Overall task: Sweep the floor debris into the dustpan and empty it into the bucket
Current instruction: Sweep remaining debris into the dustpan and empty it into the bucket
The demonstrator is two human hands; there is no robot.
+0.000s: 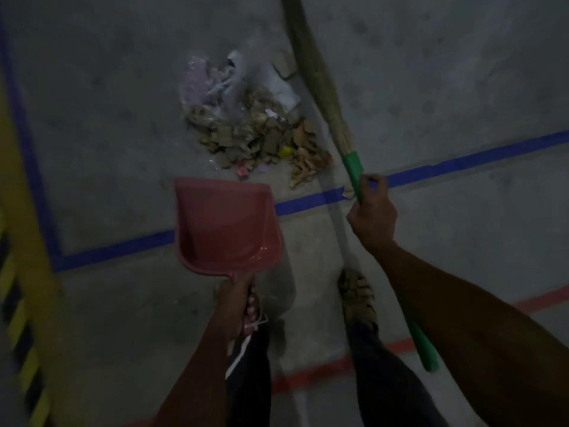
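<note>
Near the debris (255, 131), the held dustpan (226, 224) holds nothing.

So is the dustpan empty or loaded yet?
Empty: the red dustpan shows only its bare inside, and the debris pile lies on the floor beyond its front edge.

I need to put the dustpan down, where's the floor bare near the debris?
Bare concrete lies between the debris pile and the blue tape line, ahead of the dustpan, and left of the pile. Right of it, the broom crowds in.
</note>
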